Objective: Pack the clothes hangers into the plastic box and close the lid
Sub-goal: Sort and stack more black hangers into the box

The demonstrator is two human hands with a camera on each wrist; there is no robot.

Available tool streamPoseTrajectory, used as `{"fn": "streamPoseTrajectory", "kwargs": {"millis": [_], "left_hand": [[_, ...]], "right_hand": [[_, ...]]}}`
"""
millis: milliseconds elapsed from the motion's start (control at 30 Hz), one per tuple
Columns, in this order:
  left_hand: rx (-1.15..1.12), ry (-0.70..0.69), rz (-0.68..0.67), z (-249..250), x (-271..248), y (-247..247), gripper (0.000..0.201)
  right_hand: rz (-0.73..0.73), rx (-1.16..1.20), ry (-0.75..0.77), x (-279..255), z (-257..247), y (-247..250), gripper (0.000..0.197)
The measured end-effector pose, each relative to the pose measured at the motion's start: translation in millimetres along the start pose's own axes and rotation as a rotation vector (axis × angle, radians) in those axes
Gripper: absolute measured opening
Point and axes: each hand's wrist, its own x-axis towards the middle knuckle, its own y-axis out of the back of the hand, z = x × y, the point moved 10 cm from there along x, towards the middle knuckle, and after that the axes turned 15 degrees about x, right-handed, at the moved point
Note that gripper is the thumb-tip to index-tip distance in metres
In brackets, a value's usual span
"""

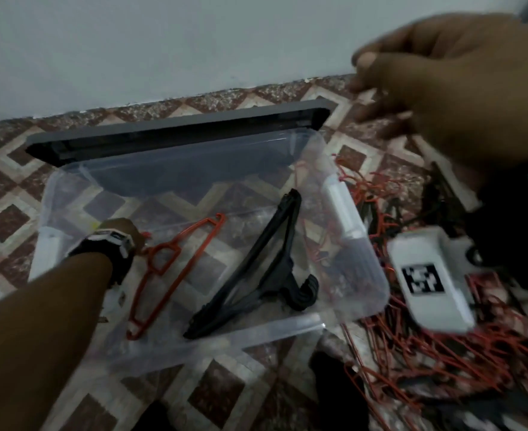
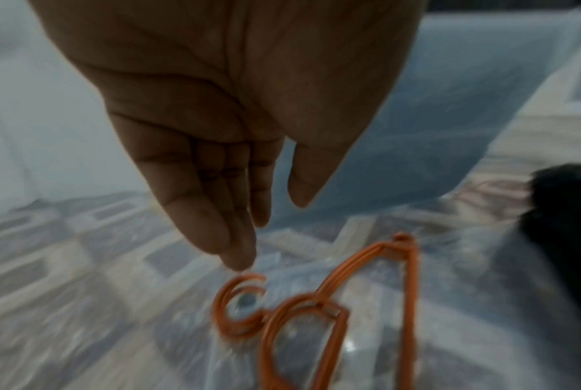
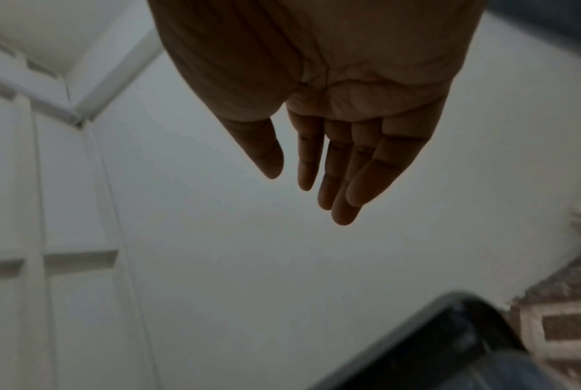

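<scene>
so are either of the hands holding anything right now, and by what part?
Nothing is held. The left hand hangs open just above the hook of the orange hangers in the box; the right hand is open in the air.

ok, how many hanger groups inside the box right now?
2: an orange bundle at the box's left by the left hand, and a black stack in the middle. Exact hangers per group can't be counted.

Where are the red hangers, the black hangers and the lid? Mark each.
red hangers (image 1: 160, 269): head view, on the neck.
black hangers (image 1: 265, 265): head view, mid-arm of the bundle.
lid (image 1: 175, 132): head view, its dark rim.
</scene>
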Motion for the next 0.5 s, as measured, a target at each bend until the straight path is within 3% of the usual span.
{"fn": "streamPoseTrajectory", "kwargs": {"millis": [67, 167, 300, 500], "left_hand": [[0.059, -0.113, 0.007, 25.1, -32.6, 34.5, 0.045], [0.202, -0.305, 0.056, 82.4, -101.3, 81.0, 0.032], [0.254, -0.552, 0.287, 167.1, -213.2, 151.0, 0.022], [0.113, -0.867, 0.351, 329.3, -327.5, 185.6, 0.031]], "right_hand": [[0.069, 0.073, -0.003, 0.7, -4.0, 43.9, 0.023], [0.098, 0.050, -0.068, -7.4, 12.6, 115.9, 0.018], [0.224, -0.100, -0.051, -48.5, 50.3, 218.9, 0.027], [0.019, -0.508, -0.430, -142.7, 211.8, 305.4, 0.025]]}}
